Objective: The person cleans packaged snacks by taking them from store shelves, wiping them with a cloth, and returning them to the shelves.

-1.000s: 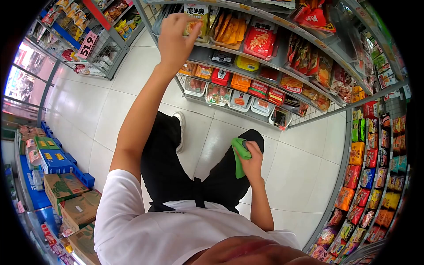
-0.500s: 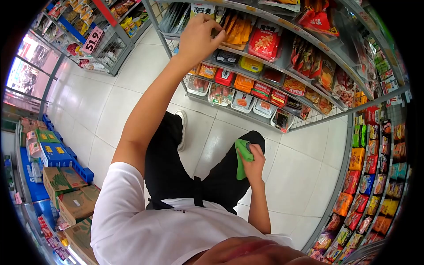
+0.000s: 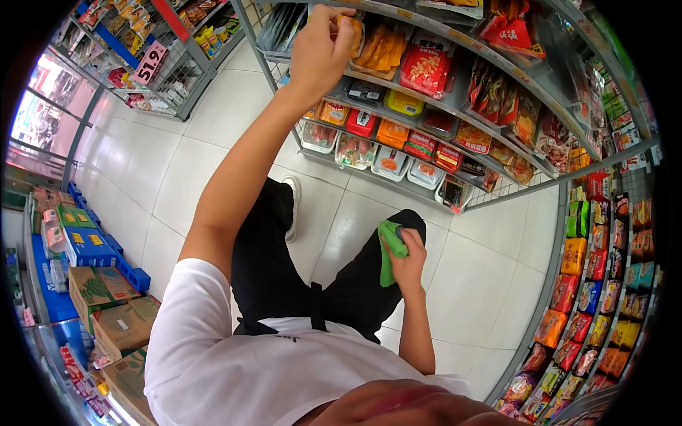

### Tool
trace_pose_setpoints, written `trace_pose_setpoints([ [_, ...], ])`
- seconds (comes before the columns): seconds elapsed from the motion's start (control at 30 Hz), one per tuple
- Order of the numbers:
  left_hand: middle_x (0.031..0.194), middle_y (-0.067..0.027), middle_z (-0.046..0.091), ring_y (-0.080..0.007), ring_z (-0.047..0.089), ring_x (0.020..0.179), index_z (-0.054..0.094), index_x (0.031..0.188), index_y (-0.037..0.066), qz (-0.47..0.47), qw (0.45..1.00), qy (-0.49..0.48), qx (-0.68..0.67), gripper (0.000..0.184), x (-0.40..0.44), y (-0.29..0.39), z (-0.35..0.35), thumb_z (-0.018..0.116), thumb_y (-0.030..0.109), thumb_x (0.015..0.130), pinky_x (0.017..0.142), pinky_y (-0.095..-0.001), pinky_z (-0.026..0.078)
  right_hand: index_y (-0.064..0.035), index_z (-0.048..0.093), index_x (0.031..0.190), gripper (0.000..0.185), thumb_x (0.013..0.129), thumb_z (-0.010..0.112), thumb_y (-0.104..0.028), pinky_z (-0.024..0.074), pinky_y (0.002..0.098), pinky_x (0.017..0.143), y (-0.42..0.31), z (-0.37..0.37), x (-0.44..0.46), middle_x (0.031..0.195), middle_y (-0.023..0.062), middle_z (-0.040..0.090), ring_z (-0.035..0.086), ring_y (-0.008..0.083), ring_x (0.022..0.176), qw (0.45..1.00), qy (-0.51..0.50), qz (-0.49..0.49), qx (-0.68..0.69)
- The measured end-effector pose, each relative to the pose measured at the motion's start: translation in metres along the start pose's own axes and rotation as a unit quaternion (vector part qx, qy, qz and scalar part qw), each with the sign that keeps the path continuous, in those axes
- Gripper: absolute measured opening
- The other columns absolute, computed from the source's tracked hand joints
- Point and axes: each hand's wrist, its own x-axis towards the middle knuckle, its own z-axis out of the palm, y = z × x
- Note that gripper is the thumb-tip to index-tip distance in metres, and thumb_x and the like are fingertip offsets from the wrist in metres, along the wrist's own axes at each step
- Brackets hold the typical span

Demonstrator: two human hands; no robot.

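My left hand [image 3: 324, 53] reaches up to an upper shelf of the snack rack. Its fingers are curled round an orange snack packet [image 3: 355, 34], partly hidden by the hand. Just right of it stands a row of similar orange packets [image 3: 382, 48], followed by a red snack packet [image 3: 426, 65]. Low over my bent right knee, my right hand [image 3: 409, 261] is closed on a bunched green cloth [image 3: 388, 248], part of which hangs down beside the fingers.
Packaged foods fill the lower rack shelves, including clear-wrapped white trays [image 3: 389, 163]. To the right curves another shelf of bright packets [image 3: 565, 292]. Cardboard boxes [image 3: 126, 325] and a blue crate [image 3: 131, 273] stand at left. A price sign [image 3: 150, 64] hangs on a far rack.
My left hand has shifted slightly up and drawn an orange packet leftward from the row. The green-topped packet behind it is now covered. My right hand stays with the cloth.
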Motion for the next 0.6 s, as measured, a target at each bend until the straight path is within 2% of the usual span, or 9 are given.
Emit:
trace_pose_setpoints([
  [0.07,0.107,-0.0094,0.07,-0.0188,0.069,0.097,0.054,0.117,0.0,0.084,0.996,0.017,0.005,0.03,-0.001,-0.003,-0.005,0.053,0.029,0.108,0.083,-0.0339,0.056,0.0025,0.07,0.109,0.032,0.082,0.084,-0.008,0.0535,0.0344,0.079,0.0,0.0,0.001,0.102,0.0133,0.068,0.068,0.0301,0.089,1.0,-0.001,-0.003,-0.004],
  [0.17,0.108,-0.0149,0.066,-0.029,0.068,0.099,0.052,0.116,-0.001,-0.055,0.997,0.047,-0.007,0.03,-0.015,-0.01,-0.02,0.052,0.028,0.107,0.08,-0.0423,0.056,0.003,0.07,0.107,0.028,0.083,0.082,-0.003,0.053,0.0321,0.079,-0.005,-0.002,0.007,0.102,0.0126,0.067,0.067,0.0265,0.088,1.0,0.005,-0.006,0.0],
  [0.2,0.115,-0.0195,0.062,-0.0318,0.068,0.112,0.045,0.12,-0.002,-0.164,0.973,0.032,-0.16,0.036,-0.024,0.018,-0.025,0.039,0.033,0.112,0.091,-0.0428,0.06,0.0029,0.07,0.107,0.028,0.083,0.082,-0.003,0.0529,0.0321,0.079,-0.005,-0.002,0.009,0.102,0.0124,0.067,0.067,0.0262,0.088,1.0,0.008,-0.004,0.003],
  [0.3,0.127,-0.0234,0.058,-0.0373,0.065,0.121,0.044,0.122,-0.002,-0.253,0.884,0.073,-0.386,0.037,-0.044,0.036,-0.039,0.036,0.033,0.113,0.104,-0.0468,0.058,0.0033,0.069,0.107,0.027,0.085,0.081,-0.004,0.0518,0.0313,0.081,-0.008,-0.002,0.015,0.101,0.0111,0.066,0.065,0.0249,0.089,1.0,0.015,0.01,0.025],
  [0.33,0.137,-0.0264,0.053,-0.0391,0.058,0.131,0.042,0.13,-0.004,-0.287,0.85,0.059,-0.438,0.041,-0.053,0.033,-0.045,0.037,0.033,0.113,0.11,-0.0502,0.054,0.0036,0.069,0.107,0.027,0.085,0.081,-0.004,0.0515,0.0312,0.081,-0.013,-0.004,0.019,0.101,0.011,0.066,0.065,0.0248,0.089,1.0,0.016,0.01,0.025],
  [0.43,0.147,-0.0293,0.047,-0.0422,0.049,0.139,0.036,0.142,-0.01,-0.341,0.758,0.062,-0.552,0.047,-0.086,0.049,-0.048,0.035,0.027,0.113,0.119,-0.054,0.045,0.0046,0.068,0.107,0.032,0.081,0.084,-0.004,0.0519,0.0323,0.08,-0.009,-0.005,0.032,0.101,0.0129,0.065,0.065,0.0277,0.088,0.999,0.031,-0.012,0.022],
  [0.47,0.149,-0.0285,0.046,-0.0413,0.046,0.142,0.036,0.144,-0.01,-0.36,0.727,0.062,-0.582,0.046,-0.099,0.048,-0.047,0.041,0.023,0.111,0.123,-0.054,0.039,0.0047,0.067,0.107,0.032,0.081,0.084,-0.003,0.0516,0.0321,0.08,-0.012,-0.008,0.038,0.1,0.013,0.065,0.064,0.0275,0.088,0.999,0.034,-0.015,0.021],
  [0.5,0.15,-0.0274,0.045,-0.0398,0.046,0.142,0.038,0.142,-0.01,-0.407,0.704,0.074,-0.577,0.043,-0.107,0.059,-0.045,0.047,0.015,0.108,0.123,-0.0528,0.039,0.0048,0.067,0.107,0.032,0.081,0.084,-0.003,0.0512,0.0319,0.081,-0.017,-0.01,0.045,0.1,0.013,0.065,0.064,0.0274,0.088,0.999,0.04,-0.017,0.02],
  [0.6,0.149,-0.0252,0.047,-0.0381,0.048,0.141,0.038,0.143,-0.009,-0.467,0.634,0.016,-0.616,0.05,-0.132,0.053,-0.038,0.05,0.0,0.096,0.122,-0.0492,0.039,0.0043,0.067,0.106,0.03,0.081,0.083,-0.002,0.0504,0.0315,0.082,-0.039,-0.023,0.071,0.1,0.0127,0.064,0.062,0.0263,0.088,0.992,0.087,-0.088,-0.002],
])
